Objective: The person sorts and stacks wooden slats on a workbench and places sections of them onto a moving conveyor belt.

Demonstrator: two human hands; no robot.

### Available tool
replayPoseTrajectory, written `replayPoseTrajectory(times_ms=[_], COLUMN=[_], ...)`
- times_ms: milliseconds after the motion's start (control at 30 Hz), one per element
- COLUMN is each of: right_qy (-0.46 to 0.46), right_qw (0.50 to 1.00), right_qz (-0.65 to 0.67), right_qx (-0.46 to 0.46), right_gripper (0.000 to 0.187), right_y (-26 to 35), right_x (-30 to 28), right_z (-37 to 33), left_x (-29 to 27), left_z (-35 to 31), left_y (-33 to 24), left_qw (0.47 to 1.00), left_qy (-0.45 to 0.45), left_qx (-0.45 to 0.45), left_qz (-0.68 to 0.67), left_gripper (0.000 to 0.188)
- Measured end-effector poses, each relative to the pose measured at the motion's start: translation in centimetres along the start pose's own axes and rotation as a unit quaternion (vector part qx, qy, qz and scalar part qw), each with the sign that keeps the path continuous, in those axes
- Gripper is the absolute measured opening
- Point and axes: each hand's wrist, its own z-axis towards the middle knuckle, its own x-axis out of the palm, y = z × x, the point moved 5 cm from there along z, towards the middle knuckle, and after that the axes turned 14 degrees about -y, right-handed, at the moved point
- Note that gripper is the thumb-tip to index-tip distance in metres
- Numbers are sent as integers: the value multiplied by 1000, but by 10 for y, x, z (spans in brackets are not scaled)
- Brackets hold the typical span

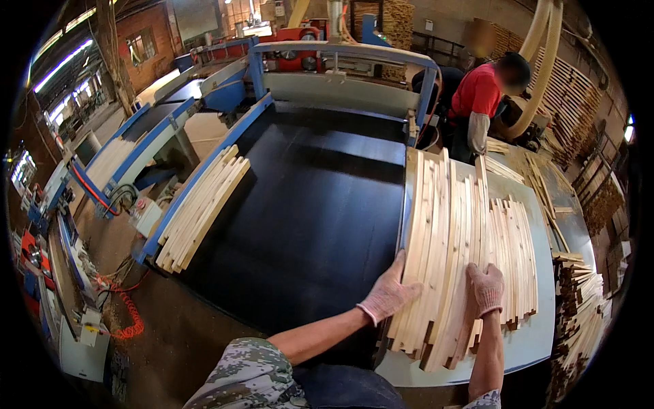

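A row of long pale wooden strips [439, 232] lies side by side on a light-coloured table [538, 341] to the right of the belt. My left hand [391, 292], in a pinkish knit glove, presses against the row's left edge, its fingers partly hidden by the strips. On the right, my gloved right hand [486, 290] is closed over strips in the row, thumb toward the left. The bunch lies between both hands, with uneven ends toward me. A shorter group of strips [512, 252] lies just right of my right hand.
A wide black conveyor belt [306, 204] in a blue frame carries another bundle of strips [204, 208] along its left edge. A person in a red shirt [477, 92] stands at the far right, one arm reaching toward the strips' far ends. Stacked wood [582, 313] fills the right side.
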Motion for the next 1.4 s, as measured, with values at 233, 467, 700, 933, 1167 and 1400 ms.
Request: replayPoseTrajectory(times_ms=[233,467,700,933,1167,1400], right_qy=[62,176,277,277,306,339], right_qw=[995,975,959,957,947,936], right_qz=[64,7,9,49,83,69], right_qx=[-51,-136,-62,-64,-45,-63], right_gripper=[66,64,54,58,54,61], right_y=[127,246,324,384,450,447], right_x=[64,156,205,257,272,279], right_z=[-65,-159,-223,-264,-294,-295], left_x=[-149,-302,-417,-495,-542,-541], left_z=[-9,-21,11,31,26,26], left_y=[-12,66,76,22,76,75], left_qw=[998,993,974,782,781,774], left_qy=[-58,-95,-23,-53,-82,-86], left_qx=[-4,-73,-97,-50,8,-17], left_qz=[-16,15,202,619,620,627], left_gripper=[79,67,54,83,95,94])
